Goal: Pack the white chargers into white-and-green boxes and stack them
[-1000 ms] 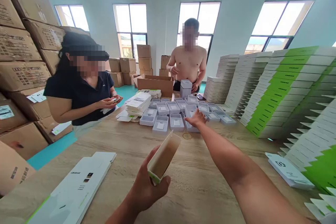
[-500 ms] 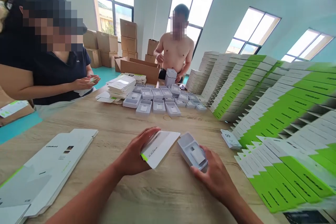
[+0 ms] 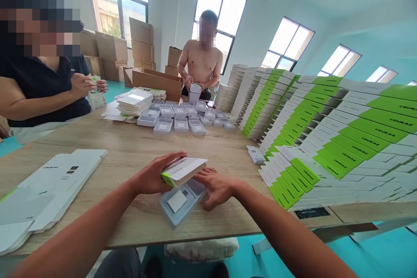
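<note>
My left hand [image 3: 155, 177] is closed around a slim white and green carton [image 3: 187, 169], held tilted over the table. Beneath the carton is a clear plastic tray [image 3: 172, 217] with a white block-shaped item [image 3: 177, 201] and a small dark-ended piece in it. The carton hides part of the tray's far side. My right hand [image 3: 218, 186] is at the right end of the carton and tray, fingers stretched towards the carton and thumb apart. Its fingertips are partly hidden, so contact is unclear.
Tall stacks of white and green cartons [image 3: 299, 121] line the right side. Flat unfolded cartons [image 3: 61, 186] lie at left. Several filled plastic trays [image 3: 180, 125] and a paper pile [image 3: 134, 103] stand farther back. Two people [image 3: 200, 61] work across the table and at left.
The plastic tray has moved left and turned, now under the carton. My right hand has shifted from gripping the tray to the carton's right end. The view has swung right and down.
</note>
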Demonstrator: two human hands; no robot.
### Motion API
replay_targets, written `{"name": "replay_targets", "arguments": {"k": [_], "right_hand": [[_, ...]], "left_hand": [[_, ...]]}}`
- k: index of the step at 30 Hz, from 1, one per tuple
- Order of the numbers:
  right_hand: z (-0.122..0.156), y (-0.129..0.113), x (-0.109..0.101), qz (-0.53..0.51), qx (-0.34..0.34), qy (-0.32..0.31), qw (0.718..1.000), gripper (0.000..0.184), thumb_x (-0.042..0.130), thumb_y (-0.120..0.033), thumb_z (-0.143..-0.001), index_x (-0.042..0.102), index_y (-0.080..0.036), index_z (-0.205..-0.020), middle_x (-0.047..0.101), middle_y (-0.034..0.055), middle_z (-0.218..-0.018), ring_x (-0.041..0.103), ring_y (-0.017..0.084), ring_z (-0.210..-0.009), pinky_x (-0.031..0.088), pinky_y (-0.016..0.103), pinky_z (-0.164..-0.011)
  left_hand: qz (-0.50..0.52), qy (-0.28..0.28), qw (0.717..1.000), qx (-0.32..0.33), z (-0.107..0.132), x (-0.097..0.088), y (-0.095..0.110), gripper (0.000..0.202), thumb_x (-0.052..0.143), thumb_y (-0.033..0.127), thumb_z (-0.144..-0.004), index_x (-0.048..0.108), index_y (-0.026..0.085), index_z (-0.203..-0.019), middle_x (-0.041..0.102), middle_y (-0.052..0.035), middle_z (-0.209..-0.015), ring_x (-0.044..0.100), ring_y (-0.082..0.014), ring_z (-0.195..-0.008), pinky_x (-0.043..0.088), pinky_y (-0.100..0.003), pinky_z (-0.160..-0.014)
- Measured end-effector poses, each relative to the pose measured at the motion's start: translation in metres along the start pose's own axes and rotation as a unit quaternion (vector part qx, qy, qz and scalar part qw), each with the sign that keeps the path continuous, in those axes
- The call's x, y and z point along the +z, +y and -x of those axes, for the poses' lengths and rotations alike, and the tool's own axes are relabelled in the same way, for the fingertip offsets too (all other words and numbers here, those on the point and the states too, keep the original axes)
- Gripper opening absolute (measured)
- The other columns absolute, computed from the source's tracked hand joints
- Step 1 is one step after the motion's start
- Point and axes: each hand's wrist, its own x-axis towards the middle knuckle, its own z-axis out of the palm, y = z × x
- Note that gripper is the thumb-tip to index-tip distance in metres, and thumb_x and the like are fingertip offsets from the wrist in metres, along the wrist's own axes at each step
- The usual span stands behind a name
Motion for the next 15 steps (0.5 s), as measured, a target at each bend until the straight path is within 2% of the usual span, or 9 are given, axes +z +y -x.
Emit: {"name": "replay_targets", "arguments": {"k": [3, 6, 8, 11, 13, 15], "right_hand": [[-0.035, -0.006, 0.005, 0.015, -0.056, 0.003, 0.998, 0.109, 0.084, -0.038, -0.065, 0.028, -0.026, -0.158, 0.039, 0.0141, -0.159, 0.028, 0.038, -0.149, 0.020, 0.057, -0.120], [-0.033, -0.022, 0.012, 0.014, -0.063, 0.047, 0.997, 0.102, 0.085, -0.037, -0.062, 0.040, -0.019, -0.152, 0.050, 0.0171, -0.149, 0.040, 0.036, -0.141, 0.028, 0.052, -0.118], [-0.007, -0.034, 0.012, -0.017, -0.037, 0.096, 0.995, 0.097, 0.086, -0.033, -0.059, 0.048, -0.018, -0.147, 0.058, 0.0159, -0.138, 0.051, 0.034, -0.131, 0.036, 0.047, -0.113], [0.049, -0.054, 0.004, -0.103, 0.013, 0.184, 0.977, 0.090, 0.084, -0.027, -0.061, 0.051, -0.024, -0.144, 0.061, 0.0097, -0.133, 0.058, 0.029, -0.122, 0.044, 0.042, -0.106], [0.079, -0.068, -0.005, -0.129, 0.067, 0.244, 0.959, 0.085, 0.081, -0.024, -0.066, 0.051, -0.027, -0.144, 0.059, 0.0081, -0.136, 0.058, 0.027, -0.123, 0.045, 0.040, -0.105], [0.093, -0.079, -0.013, -0.098, 0.142, 0.295, 0.940, 0.079, 0.078, -0.024, -0.069, 0.052, -0.025, -0.143, 0.058, 0.0098, -0.139, 0.055, 0.028, -0.126, 0.044, 0.043, -0.107]], "left_hand": [[-0.032, 0.029, 0.999, -0.019, 0.000, -0.005, -0.005, 0.081, 0.076, 0.031, -0.076, 0.040, 0.021, -0.149, 0.056, -0.0139, -0.147, 0.056, -0.0311, -0.132, 0.045, -0.040, -0.111], [-0.055, 0.047, 0.997, -0.027, 0.001, -0.011, -0.008, 0.082, 0.072, 0.024, -0.075, 0.039, 0.021, -0.150, 0.054, -0.0140, -0.149, 0.053, -0.0313, -0.135, 0.042, -0.042, -0.113], [-0.066, 0.047, 0.996, -0.031, 0.001, -0.012, -0.011, 0.084, 0.067, 0.017, -0.072, 0.038, 0.022, -0.151, 0.053, -0.0127, -0.150, 0.051, -0.0311, -0.137, 0.041, -0.043, -0.115], [-0.087, 0.033, 0.995, -0.030, 0.000, -0.010, -0.014, 0.086, 0.065, 0.014, -0.070, 0.037, 0.022, -0.151, 0.054, -0.0125, -0.148, 0.052, -0.0313, -0.135, 0.042, -0.044, -0.114], [-0.099, 0.019, 0.995, -0.013, -0.002, -0.006, -0.015, 0.086, 0.067, 0.016, -0.071, 0.037, 0.022, -0.151, 0.055, -0.0133, -0.146, 0.053, -0.0319, -0.134, 0.044, -0.045, -0.112], [-0.110, 0.006, 0.994, 0.012, -0.005, -0.001, -0.013, 0.085, 0.070, 0.020, -0.072, 0.038, 0.022, -0.151, 0.056, -0.0139, -0.145, 0.053, -0.0326, -0.133, 0.045, -0.045, -0.111]]}}
